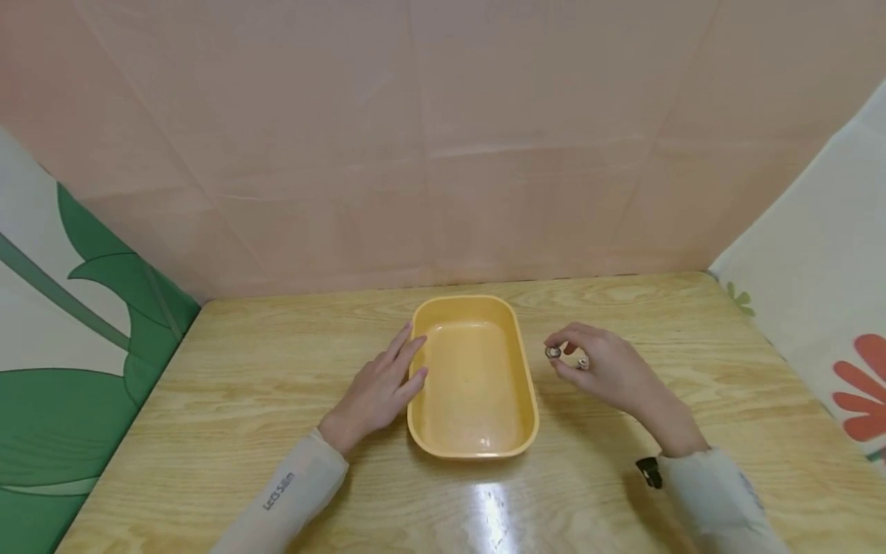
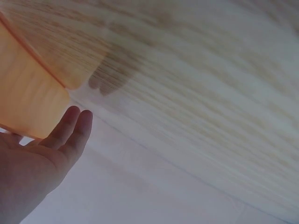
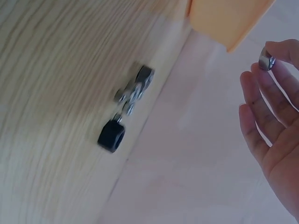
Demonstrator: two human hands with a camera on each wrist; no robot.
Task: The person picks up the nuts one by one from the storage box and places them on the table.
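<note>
A yellow plastic tray (image 1: 474, 452) stands on the wooden table. My left hand (image 1: 377, 388) rests at its left rim with loosely extended fingers, the tips reaching over the edge; the left wrist view shows the hand (image 2: 44, 161) beside the tray's wall (image 2: 32, 93). Right of the tray, my right hand (image 1: 612, 369) pinches a small shiny metal ring (image 1: 552, 352) between thumb and fingertip, raised above the table. In the right wrist view the ring (image 3: 266, 59) shows edge-on, the other fingers spread.
On the table in the right wrist view lie several small metal pieces (image 3: 133, 93) between two black pieces (image 3: 112, 135). A pinkish sheet (image 1: 429, 154) hangs behind the table (image 1: 277, 346). Printed panels (image 1: 817, 254) stand at both sides.
</note>
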